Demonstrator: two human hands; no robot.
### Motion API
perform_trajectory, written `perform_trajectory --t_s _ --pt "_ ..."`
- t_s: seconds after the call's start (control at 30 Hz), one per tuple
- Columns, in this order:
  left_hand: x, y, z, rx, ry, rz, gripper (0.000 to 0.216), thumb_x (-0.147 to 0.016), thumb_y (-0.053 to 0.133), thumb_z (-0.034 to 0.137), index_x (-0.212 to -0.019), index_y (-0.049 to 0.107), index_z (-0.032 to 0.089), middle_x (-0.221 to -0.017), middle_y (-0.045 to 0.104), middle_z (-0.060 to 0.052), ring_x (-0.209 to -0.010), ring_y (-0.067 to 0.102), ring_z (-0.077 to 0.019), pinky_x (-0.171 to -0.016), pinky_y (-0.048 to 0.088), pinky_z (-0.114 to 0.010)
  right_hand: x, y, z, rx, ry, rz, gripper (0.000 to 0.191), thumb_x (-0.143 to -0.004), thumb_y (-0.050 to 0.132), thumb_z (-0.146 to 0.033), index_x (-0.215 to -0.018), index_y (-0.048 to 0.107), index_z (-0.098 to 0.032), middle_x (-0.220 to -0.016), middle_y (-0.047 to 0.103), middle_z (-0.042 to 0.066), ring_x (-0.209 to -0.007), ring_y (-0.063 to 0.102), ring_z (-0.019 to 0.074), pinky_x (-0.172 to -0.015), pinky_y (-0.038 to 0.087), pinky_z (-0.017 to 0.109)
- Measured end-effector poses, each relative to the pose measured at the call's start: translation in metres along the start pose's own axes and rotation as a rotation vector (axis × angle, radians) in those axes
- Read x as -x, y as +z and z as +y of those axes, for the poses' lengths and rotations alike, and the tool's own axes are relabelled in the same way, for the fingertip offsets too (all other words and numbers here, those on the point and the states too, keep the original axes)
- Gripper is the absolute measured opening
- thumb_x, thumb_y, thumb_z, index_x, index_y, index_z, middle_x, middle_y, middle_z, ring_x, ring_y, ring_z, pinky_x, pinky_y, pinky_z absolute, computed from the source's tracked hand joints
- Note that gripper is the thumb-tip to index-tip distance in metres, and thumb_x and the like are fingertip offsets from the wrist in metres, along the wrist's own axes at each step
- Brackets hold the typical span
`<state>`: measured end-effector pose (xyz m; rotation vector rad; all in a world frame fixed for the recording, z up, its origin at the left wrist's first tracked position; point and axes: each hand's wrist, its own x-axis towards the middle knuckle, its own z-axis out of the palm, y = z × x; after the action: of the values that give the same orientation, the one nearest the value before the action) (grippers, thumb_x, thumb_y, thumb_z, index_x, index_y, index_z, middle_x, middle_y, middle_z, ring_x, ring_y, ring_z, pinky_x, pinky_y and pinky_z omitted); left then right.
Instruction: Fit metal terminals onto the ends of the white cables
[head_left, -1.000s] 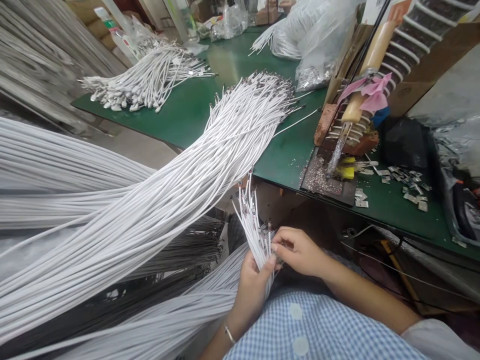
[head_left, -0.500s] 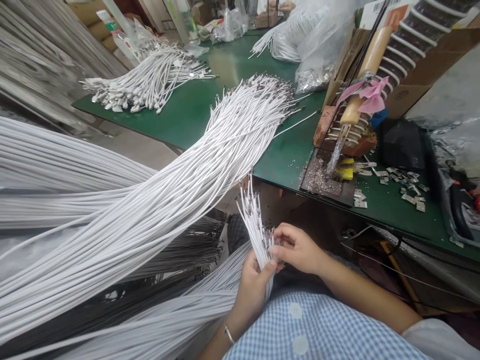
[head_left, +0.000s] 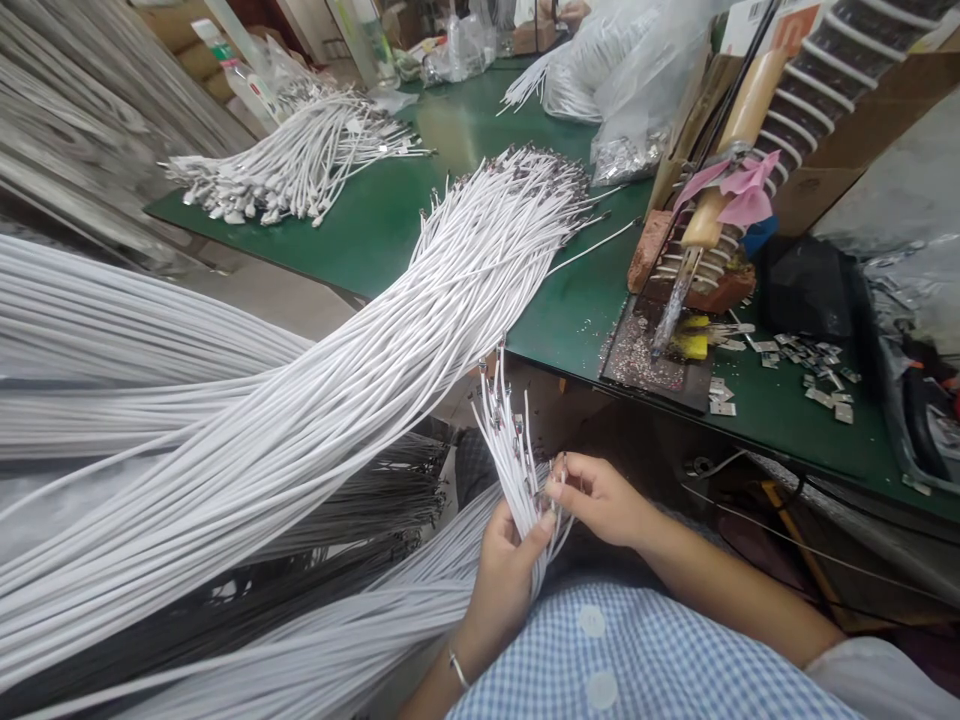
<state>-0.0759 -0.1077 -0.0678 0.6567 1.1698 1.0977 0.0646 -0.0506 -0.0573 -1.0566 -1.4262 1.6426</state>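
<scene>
A small bunch of white cables with bare metal-tipped ends points up from my left hand, which is wrapped round it with the thumb across the front. At the bunch's right side, my right hand pinches the end of a white cable between thumb and fingers. Below and left, the cables run on as a long grey-white bundle beside my lap. Above my hands, a much thicker bundle of white cables slopes up onto the green table, its dark tips lying on the tabletop.
On the right, a wooden-handled soldering iron leans over a dark plate strewn with solder bits. Small metal connectors lie nearby. Another pile of cables and a plastic bottle are at the back left.
My right hand has shifted slightly right, drawing a cable end away from the bunch. My left hand has hardly moved.
</scene>
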Motion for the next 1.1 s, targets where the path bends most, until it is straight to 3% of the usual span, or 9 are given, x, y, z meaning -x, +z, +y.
perform_trajectory --t_s 0.23,0.6,0.9,1.1 --pt "-0.0002 -0.0007 0.0009 -0.018 0.009 -0.009 0.033 -0.072 0.069 0.021 -0.104 0.061 0.018 -0.103 0.067 -0.007 -0.099 0.059 -0.0219 -0.088 0.043 -0.033 0.0008 0.004 0.0025 0.003 0.07 -0.001 0.022 -0.068 0.065 -0.032 -0.071 0.049 -0.017 -0.064 0.049 -0.003 -0.056 0.043 0.0101 -0.052 0.037 0.022" --pt "0.0014 0.0021 0.0028 -0.002 -0.057 0.057 0.034 -0.068 0.071 0.027 -0.098 0.062 0.015 -0.096 0.068 -0.009 -0.09 0.062 -0.0229 -0.08 0.046 -0.033 -0.0002 0.0015 -0.0001 -0.004 0.116 -0.025 0.009 -0.069 0.054 -0.025 -0.068 0.05 -0.017 -0.056 0.051 -0.003 -0.05 0.045 0.0097 -0.051 0.037 0.023" --pt "0.0032 -0.003 -0.0032 0.049 -0.078 0.001 0.027 -0.075 0.065 0.02 -0.102 0.059 0.018 -0.102 0.068 -0.008 -0.094 0.061 -0.0206 -0.082 0.045 -0.031 0.0008 -0.0007 -0.0027 -0.102 0.123 -0.029 0.007 -0.065 0.054 -0.022 -0.065 0.049 -0.018 -0.054 0.053 -0.003 -0.05 0.05 0.0114 -0.052 0.039 0.024" --pt "0.0045 -0.0048 -0.004 -0.061 -0.074 -0.007 0.024 -0.075 0.067 0.022 -0.096 0.059 0.017 -0.087 0.07 -0.004 -0.082 0.063 -0.0174 -0.076 0.045 -0.029 -0.0067 -0.0046 -0.0048 -0.138 0.128 0.118 0.019 -0.068 0.065 -0.031 -0.063 0.056 -0.016 -0.058 0.051 -0.003 -0.054 0.045 0.0099 -0.054 0.037 0.023"
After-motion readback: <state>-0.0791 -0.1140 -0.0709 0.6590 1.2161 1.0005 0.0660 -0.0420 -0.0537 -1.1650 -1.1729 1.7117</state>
